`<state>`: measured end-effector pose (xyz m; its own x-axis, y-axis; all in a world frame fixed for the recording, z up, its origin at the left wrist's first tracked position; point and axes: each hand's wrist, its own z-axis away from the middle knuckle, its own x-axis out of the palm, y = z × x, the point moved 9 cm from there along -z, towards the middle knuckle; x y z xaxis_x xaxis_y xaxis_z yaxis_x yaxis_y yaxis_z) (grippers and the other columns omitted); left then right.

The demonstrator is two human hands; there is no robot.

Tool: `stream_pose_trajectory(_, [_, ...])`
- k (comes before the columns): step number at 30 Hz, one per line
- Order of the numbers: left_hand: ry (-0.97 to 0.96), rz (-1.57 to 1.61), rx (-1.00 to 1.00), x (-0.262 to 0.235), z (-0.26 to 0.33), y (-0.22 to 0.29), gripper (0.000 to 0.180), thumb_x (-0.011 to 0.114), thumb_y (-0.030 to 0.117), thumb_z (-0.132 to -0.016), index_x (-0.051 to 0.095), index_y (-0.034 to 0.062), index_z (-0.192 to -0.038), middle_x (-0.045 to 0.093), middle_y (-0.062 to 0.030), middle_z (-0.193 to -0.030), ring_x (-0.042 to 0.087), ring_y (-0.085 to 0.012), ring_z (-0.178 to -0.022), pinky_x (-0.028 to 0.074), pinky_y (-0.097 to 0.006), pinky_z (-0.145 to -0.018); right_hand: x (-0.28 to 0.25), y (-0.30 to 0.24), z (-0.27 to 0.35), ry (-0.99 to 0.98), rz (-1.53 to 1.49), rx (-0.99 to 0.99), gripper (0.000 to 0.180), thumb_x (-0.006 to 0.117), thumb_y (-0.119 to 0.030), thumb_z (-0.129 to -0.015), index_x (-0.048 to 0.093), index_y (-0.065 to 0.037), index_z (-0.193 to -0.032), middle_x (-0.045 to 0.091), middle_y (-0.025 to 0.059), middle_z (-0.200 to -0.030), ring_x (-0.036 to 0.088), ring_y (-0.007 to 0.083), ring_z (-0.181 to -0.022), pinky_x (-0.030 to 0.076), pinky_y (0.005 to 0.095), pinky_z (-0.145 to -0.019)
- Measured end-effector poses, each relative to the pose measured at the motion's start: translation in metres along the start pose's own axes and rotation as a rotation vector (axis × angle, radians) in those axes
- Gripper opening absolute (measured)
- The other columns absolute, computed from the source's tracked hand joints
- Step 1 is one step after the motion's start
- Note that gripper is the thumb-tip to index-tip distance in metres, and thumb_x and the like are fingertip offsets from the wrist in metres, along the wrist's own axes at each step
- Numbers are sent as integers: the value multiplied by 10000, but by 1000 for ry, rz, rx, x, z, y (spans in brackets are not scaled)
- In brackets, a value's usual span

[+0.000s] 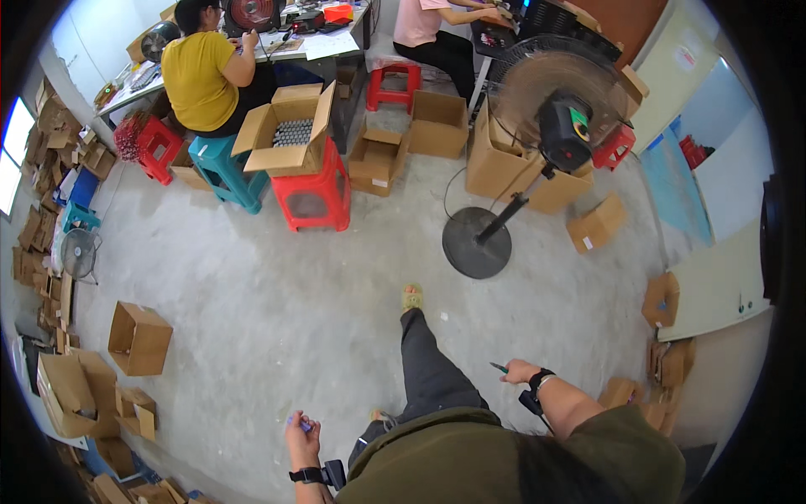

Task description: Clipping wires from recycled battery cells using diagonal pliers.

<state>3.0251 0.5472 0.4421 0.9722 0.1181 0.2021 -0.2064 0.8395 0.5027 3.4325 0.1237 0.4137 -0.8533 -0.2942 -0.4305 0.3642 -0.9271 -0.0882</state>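
The left hand (300,430) is grasping a small purple object (304,424); the right hand (522,370) is grasping a green pen (499,367), above the concrete floor (277,302).

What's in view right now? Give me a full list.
Pedestal fan: one, black, standing on the floor ahead right.
Red stools: four, one carrying an open box of grey parts.
Teal stool: one, beside the seated person in yellow.
Person in pink: one, seated at the far bench.
Benches: along the far wall, cluttered with tools and fans.
Loose boxes: many, brown, scattered on the grey floor and piled at the left wall.
Small fan: one, grey, on the floor at left.
Leg: dark trousers, sandal, stepping forward.
Left hand: holds a small purple item.
Right hand: holds a thin green pen-like tool.
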Motion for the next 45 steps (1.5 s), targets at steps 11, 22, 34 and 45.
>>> stream_pose_trajectory(11, [-183, -235, -299, 435, -165, -27, 75, 545, 155, -855, 503, 104, -819, 507, -15, -654, 495, -146, -569, 454, -308, -569, -333, -114, -88, 228, -195, -228, 305, 570, -321, -781, 573, -17, -806, 581, 203, -854, 548, 370, -867, 442, 430, -756])
stream_pose_trajectory(22, [-407, -216, -292, 824, -360, -42, 66, 497, 135, -886, 491, 78, -920, 567, -57, -797, 589, -192, -711, 522, -320, -641, -333, -28, -135, 66, -421, 165, 373, 599, -381, -759, 579, -14, -696, 574, 198, -673, 561, 360, -681, 439, 434, -636])
stream_pose_trajectory(34, [-18, -863, -173, 887, -656, -109, 200, 582, 245, -837, 518, 83, -936, 545, -61, -828, 565, -187, -750, 485, -318, -673, -329, -84, -212, -109, -714, 416, 383, 598, -365, -790, 573, 10, -861, 597, 164, -739, 588, 288, -702, 448, 372, -633])
stream_pose_trajectory(45, [-321, -860, -111, 813, -814, -133, 457, 598, 305, -812, 430, 124, -1196, 422, -108, -1265, 407, -257, -1139, 395, -432, -869, -418, -136, -307, -150, -845, 446, 290, 582, -216, -802, 543, -8, -1000, 598, 109, -781, 591, 229, -733, 480, 322, -638])
